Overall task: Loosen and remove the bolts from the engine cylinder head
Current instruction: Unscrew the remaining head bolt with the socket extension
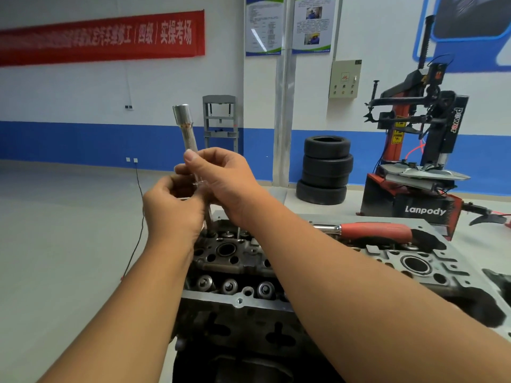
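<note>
**Both hands on a raised socket extension**

At frame centre, the right hand (221, 178) pinches a long socket extension (185, 128), its socket end pointing up. The left hand (171, 208) grips its lower part just below. The cylinder head (249, 261) lies beneath both hands; a red-handled wrench (373, 230) rests on it.

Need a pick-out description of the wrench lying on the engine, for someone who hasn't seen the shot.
Start at the engine cylinder head in the foreground. Along its far edge, just beyond the person's right forearm, lies the ratchet wrench, unheld. Its red grip sets it apart from the bare silver extension bar, which both hands hold upright further left.
</note>
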